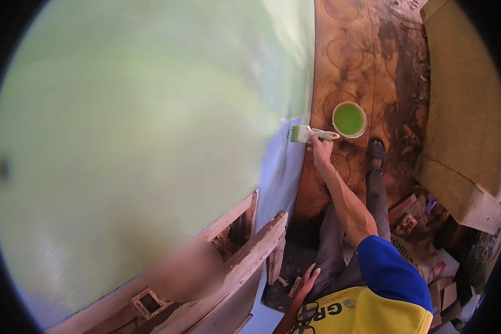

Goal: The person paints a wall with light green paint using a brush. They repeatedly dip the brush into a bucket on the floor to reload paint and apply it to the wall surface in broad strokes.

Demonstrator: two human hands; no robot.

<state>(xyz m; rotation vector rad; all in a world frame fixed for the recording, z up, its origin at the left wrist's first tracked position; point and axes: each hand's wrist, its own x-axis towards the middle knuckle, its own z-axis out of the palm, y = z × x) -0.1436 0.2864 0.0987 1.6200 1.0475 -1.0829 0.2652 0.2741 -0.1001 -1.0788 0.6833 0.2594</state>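
My right hand (320,146) grips the handle of a flat paintbrush (304,134). Green paint coats its bristles, which point at the lower part of a wall (171,137), touching or close to it. Light green covers most of the wall, while a blue patch (275,163) shows low down. Just beyond the hand, a white-rimmed bucket (349,120) of green paint stands on the floor. My left hand (308,280) lies against my leg near the knee, fingers somewhat apart, with nothing seen in it.
Worn wooden frame pieces (250,250) run along the wall at lower left. The brown patterned floor (346,54) is stained. A large cardboard-like panel (463,117) stands at right, above a printed sack (434,259) and debris. Eyeglasses (307,313) hang at my chest. A blurred round shape covers part of the lower left.
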